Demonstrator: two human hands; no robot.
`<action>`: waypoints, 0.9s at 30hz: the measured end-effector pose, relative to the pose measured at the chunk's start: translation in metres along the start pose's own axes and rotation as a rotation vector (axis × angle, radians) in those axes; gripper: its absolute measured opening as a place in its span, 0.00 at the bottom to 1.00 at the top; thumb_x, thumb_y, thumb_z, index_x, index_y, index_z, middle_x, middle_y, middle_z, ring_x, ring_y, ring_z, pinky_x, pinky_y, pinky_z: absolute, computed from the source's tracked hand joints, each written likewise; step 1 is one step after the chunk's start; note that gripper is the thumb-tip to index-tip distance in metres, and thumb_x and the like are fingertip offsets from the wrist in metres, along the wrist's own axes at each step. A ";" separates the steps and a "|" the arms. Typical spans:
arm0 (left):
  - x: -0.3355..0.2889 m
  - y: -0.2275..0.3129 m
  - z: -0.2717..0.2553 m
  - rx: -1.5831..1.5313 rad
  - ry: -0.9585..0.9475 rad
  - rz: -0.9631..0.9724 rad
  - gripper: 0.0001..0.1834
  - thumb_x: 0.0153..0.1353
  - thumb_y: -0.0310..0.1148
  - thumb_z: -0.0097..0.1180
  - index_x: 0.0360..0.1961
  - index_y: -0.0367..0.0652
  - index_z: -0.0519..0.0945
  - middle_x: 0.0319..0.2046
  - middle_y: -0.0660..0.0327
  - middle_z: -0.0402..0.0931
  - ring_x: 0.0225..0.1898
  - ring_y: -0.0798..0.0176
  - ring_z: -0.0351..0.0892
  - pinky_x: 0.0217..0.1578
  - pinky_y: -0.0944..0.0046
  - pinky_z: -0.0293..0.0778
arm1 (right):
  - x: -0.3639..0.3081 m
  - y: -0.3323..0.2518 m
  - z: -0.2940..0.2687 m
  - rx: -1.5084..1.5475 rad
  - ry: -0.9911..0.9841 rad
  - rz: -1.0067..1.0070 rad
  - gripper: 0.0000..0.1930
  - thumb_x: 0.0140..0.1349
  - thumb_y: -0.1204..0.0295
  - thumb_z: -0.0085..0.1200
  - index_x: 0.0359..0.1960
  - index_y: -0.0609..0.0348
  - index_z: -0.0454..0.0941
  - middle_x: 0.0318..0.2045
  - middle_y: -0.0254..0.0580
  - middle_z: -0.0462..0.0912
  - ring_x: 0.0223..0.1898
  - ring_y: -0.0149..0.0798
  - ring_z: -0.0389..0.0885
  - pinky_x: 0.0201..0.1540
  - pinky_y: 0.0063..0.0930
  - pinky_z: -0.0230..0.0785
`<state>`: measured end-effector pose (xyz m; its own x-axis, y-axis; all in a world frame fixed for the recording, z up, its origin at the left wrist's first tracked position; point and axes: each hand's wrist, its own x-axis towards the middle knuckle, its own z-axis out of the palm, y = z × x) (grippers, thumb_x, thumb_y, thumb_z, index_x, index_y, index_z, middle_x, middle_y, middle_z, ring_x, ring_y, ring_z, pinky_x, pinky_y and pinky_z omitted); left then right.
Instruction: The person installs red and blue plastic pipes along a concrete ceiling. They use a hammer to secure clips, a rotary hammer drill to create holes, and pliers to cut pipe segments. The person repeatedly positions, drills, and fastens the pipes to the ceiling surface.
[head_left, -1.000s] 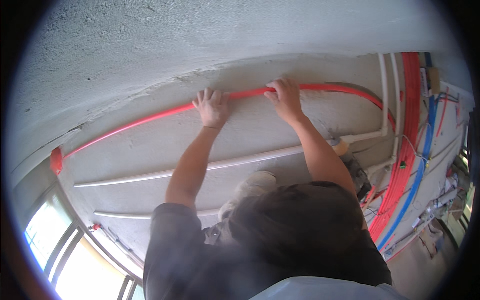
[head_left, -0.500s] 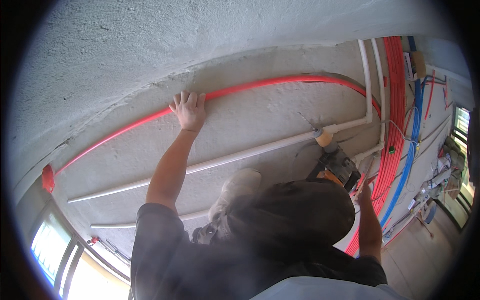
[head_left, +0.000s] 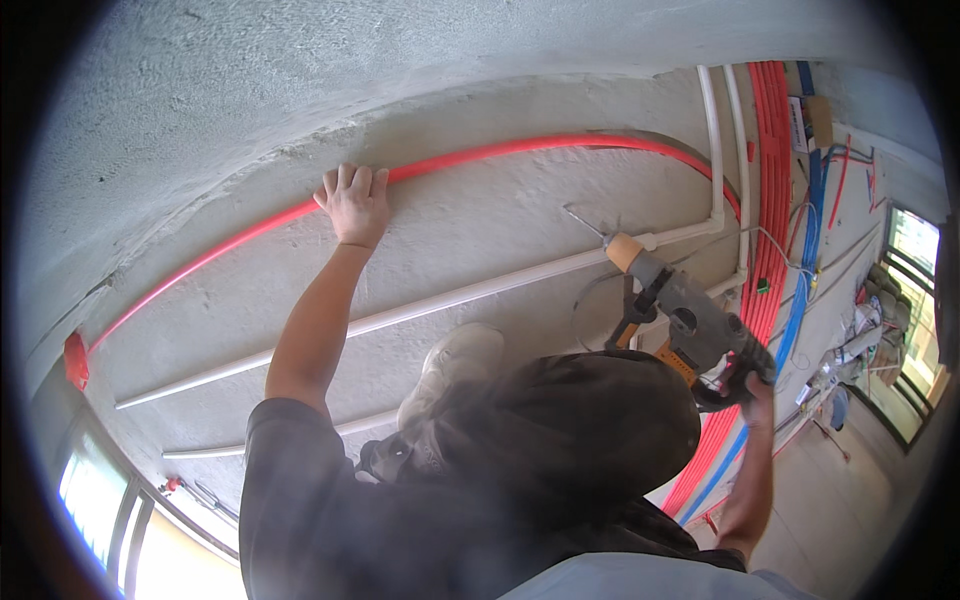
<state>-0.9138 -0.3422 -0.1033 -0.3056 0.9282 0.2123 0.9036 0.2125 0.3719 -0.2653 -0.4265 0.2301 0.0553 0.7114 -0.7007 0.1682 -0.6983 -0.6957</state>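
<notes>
Overhead, a red conduit [head_left: 480, 155] runs in a long arc across the rough concrete ceiling [head_left: 300, 80], its long axis sweeping from a red end fitting [head_left: 76, 360] at lower left up and across to the bundle of red pipes [head_left: 775, 200] at right. Left hand [head_left: 354, 203]: palm flat, fingers spread over the conduit, pressing it against the ceiling rather than closing round it. Right hand [head_left: 757, 388]: clenched on the grip of a grey power fastening tool [head_left: 685, 325], whose tan nose [head_left: 624, 250] points up toward the white pipe [head_left: 450, 298] running below the red one. The tool stands well apart from the conduit, to the right of and lower than the pressing hand; the left hand is the nearer one. A dark cap [head_left: 590, 420] fills the foreground.
</notes>
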 end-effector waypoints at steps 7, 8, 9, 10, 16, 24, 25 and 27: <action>-0.001 -0.002 0.000 -0.009 0.021 0.015 0.11 0.66 0.45 0.63 0.30 0.52 0.83 0.38 0.67 0.78 0.49 0.53 0.73 0.52 0.45 0.61 | -0.022 -0.211 0.190 -0.890 -0.111 -0.177 0.24 0.51 0.69 0.75 0.48 0.67 0.82 0.37 0.42 0.88 0.40 0.31 0.84 0.46 0.31 0.77; -0.001 -0.002 0.000 -0.005 0.015 0.013 0.12 0.66 0.46 0.63 0.31 0.51 0.83 0.38 0.67 0.78 0.49 0.53 0.73 0.53 0.45 0.61 | -0.025 -0.230 0.218 -0.864 -0.084 -0.134 0.24 0.51 0.70 0.75 0.48 0.67 0.82 0.37 0.42 0.88 0.40 0.32 0.84 0.46 0.31 0.78; -0.001 -0.001 -0.001 -0.012 0.002 0.004 0.12 0.67 0.46 0.63 0.31 0.51 0.83 0.39 0.67 0.78 0.50 0.53 0.73 0.53 0.45 0.61 | -0.029 -0.247 0.243 -0.879 -0.053 -0.106 0.24 0.52 0.71 0.75 0.49 0.67 0.82 0.37 0.42 0.88 0.40 0.32 0.84 0.46 0.32 0.78; -0.001 -0.001 -0.001 -0.018 -0.009 -0.006 0.13 0.67 0.46 0.63 0.31 0.51 0.82 0.39 0.67 0.78 0.50 0.53 0.73 0.53 0.45 0.61 | -0.033 -0.263 0.265 -0.937 -0.065 -0.145 0.23 0.52 0.72 0.75 0.49 0.68 0.82 0.38 0.42 0.88 0.41 0.33 0.85 0.46 0.32 0.79; 0.000 -0.002 -0.004 -0.080 -0.010 -0.010 0.12 0.69 0.46 0.61 0.32 0.52 0.82 0.39 0.67 0.77 0.50 0.53 0.73 0.52 0.45 0.62 | -0.052 -0.310 0.340 -0.973 0.203 -0.116 0.20 0.58 0.75 0.69 0.51 0.64 0.79 0.32 0.35 0.84 0.28 0.26 0.79 0.33 0.24 0.74; -0.001 -0.002 -0.005 -0.068 -0.035 -0.028 0.12 0.68 0.45 0.61 0.31 0.51 0.81 0.39 0.68 0.77 0.47 0.53 0.74 0.51 0.45 0.63 | -0.019 -0.319 0.392 -1.042 0.042 -0.246 0.09 0.61 0.74 0.65 0.39 0.64 0.79 0.23 0.34 0.78 0.20 0.26 0.71 0.26 0.23 0.64; 0.001 -0.002 -0.005 -0.075 -0.007 -0.016 0.11 0.67 0.44 0.62 0.30 0.52 0.81 0.38 0.68 0.78 0.46 0.53 0.74 0.49 0.45 0.63 | -0.014 -0.321 0.398 -1.059 0.033 -0.252 0.09 0.61 0.74 0.65 0.38 0.64 0.79 0.23 0.34 0.78 0.19 0.26 0.71 0.26 0.23 0.64; 0.002 -0.001 -0.006 -0.086 0.016 -0.005 0.11 0.66 0.43 0.63 0.30 0.52 0.81 0.38 0.68 0.78 0.45 0.53 0.75 0.48 0.45 0.63 | -0.004 -0.322 0.407 -1.083 0.002 -0.259 0.09 0.62 0.72 0.64 0.39 0.63 0.79 0.22 0.34 0.77 0.19 0.25 0.70 0.26 0.23 0.63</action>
<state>-0.9173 -0.3428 -0.0983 -0.3156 0.9220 0.2244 0.8733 0.1897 0.4487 -0.7199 -0.2366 0.3928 -0.1045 0.8266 -0.5530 0.9449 -0.0908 -0.3144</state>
